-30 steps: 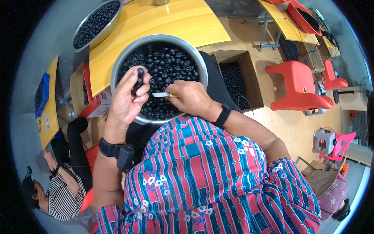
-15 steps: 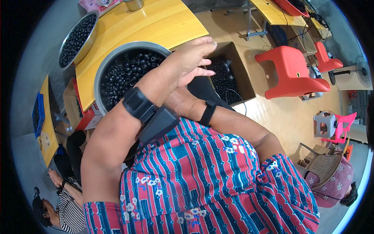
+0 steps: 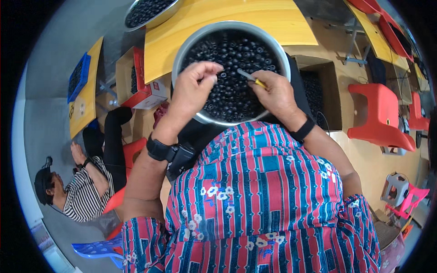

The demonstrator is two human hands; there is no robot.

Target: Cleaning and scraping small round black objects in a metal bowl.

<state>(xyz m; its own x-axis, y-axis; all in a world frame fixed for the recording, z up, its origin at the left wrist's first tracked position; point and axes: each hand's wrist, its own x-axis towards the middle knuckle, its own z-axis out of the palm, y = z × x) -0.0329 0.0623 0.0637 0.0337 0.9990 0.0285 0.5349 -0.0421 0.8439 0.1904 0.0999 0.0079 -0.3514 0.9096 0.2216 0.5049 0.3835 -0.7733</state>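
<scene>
A round metal basin (image 3: 176, 68) full of small black ring-like parts (image 3: 234, 98) rests in front of me, close against my body. Over its left half is my left hand (image 3: 195, 88), thumb and fingers drawn together in a pinch; whatever they hold is too small to make out. My right hand (image 3: 276, 94), above the basin's right side, grips a small knife (image 3: 246, 74) with a grey blade and a bit of yellow handle showing. The blade points toward my left fingertips, with a small gap between.
Behind the basin stands a yellow table (image 3: 218, 12), with another basin (image 3: 157, 22) of black parts at its left. Cardboard boxes (image 3: 331, 91) sit on both sides. A red stool (image 3: 380, 116) is at right. At left, a person (image 3: 86, 191) in stripes sits near a blue tray (image 3: 79, 77).
My forearms were crossed with the left fingers spread; they are now uncrossed, hands apart over the basin. The left fingers have closed, and the knife has come into sight in my right hand.
</scene>
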